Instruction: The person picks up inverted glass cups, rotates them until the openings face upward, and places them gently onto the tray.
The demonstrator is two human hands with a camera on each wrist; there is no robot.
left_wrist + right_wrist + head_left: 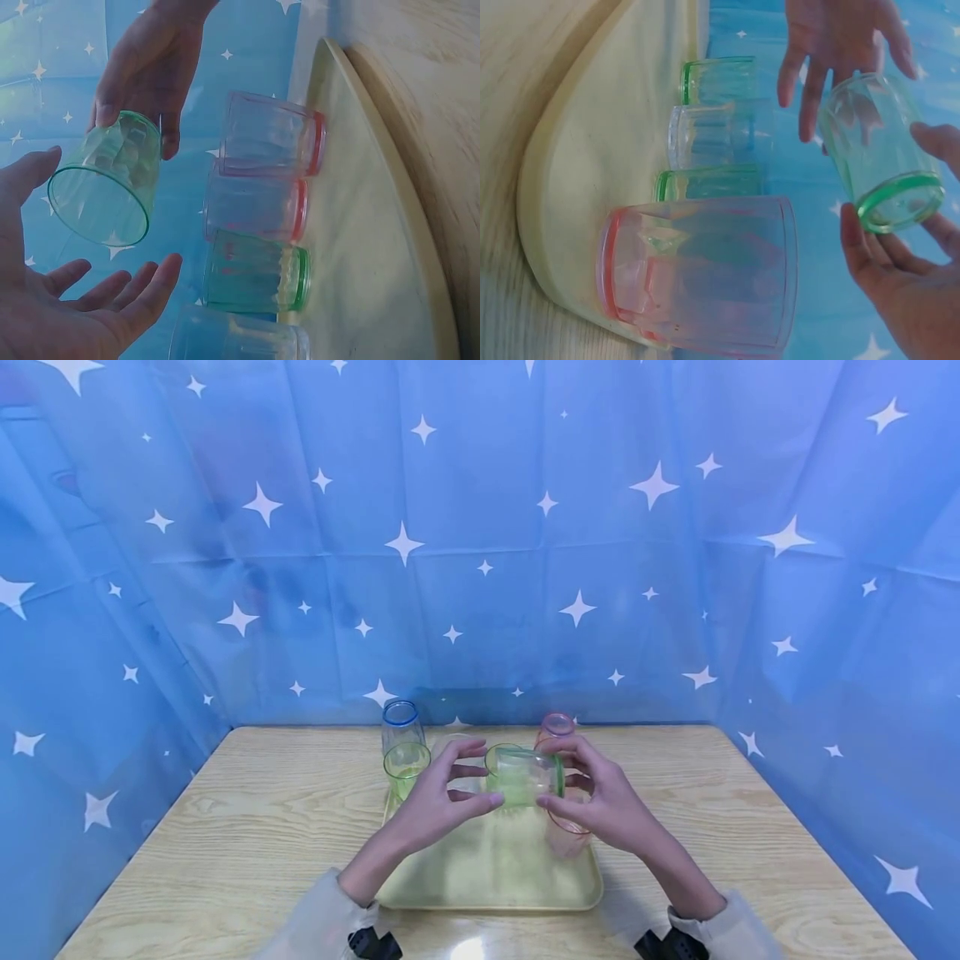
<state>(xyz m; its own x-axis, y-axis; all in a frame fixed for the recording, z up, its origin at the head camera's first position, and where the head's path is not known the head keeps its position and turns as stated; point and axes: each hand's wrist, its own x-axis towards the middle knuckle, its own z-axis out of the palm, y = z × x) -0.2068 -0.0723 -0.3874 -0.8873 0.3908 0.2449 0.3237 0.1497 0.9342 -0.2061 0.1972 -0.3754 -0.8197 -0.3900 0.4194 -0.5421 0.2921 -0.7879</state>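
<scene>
A green-tinted glass (528, 779) lies sideways in the air above the tray (487, 877). My right hand (603, 797) grips it around the base, thumb on one side and fingers on the other. Its mouth faces my left hand (438, 793), whose fingers are spread beside the rim. In the left wrist view a gap shows between those fingers and the glass (105, 184). Beneath and behind, other glasses stand upright on the tray, among them a pink one (697, 274) close to my right hand and a green one (407, 767) left of my left hand.
A blue-rimmed glass (401, 725) and another pink glass (558, 725) stand at the back. A second standing green glass (255, 274) is partly hidden by the held one in the head view. The tray sits on a wooden table (285, 810) before a blue starry curtain (480, 527).
</scene>
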